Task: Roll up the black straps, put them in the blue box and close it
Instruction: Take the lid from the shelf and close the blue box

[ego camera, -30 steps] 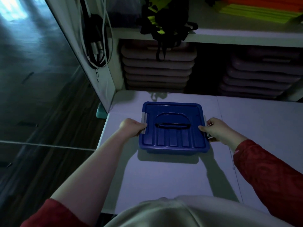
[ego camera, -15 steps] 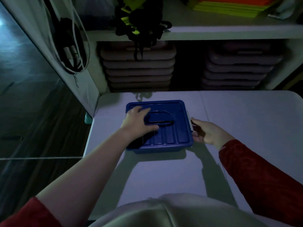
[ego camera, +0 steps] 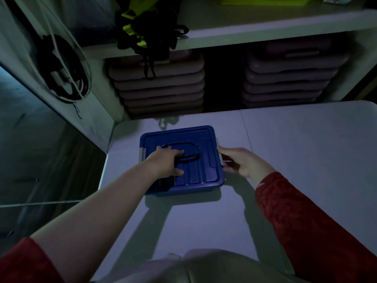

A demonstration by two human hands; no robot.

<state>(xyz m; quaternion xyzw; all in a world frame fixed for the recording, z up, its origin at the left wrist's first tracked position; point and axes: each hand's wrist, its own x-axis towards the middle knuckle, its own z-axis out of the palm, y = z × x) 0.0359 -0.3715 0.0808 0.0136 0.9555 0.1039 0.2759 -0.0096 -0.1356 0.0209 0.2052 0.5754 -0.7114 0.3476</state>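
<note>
The blue box (ego camera: 201,160) sits on the white table (ego camera: 295,152) with its lid on; a black handle lies flat in the lid's recess. My left hand (ego camera: 167,162) rests flat on the left half of the lid, fingers spread over the handle. At the box's right side, my right hand (ego camera: 240,162) has its fingers on the grey side latch. No black straps show on the table; the box's inside is hidden by the lid.
White shelves (ego camera: 265,35) stand behind the table with stacked pinkish mats (ego camera: 161,86) below and black-and-yellow gear (ego camera: 146,27) hanging from the shelf edge. Coiled cables (ego camera: 65,68) hang on the left side panel. The floor drops away left of the table.
My left hand left the left latch and moved onto the lid, where it stays pressed. My right hand stays at the right latch. The view shifted rightward.
</note>
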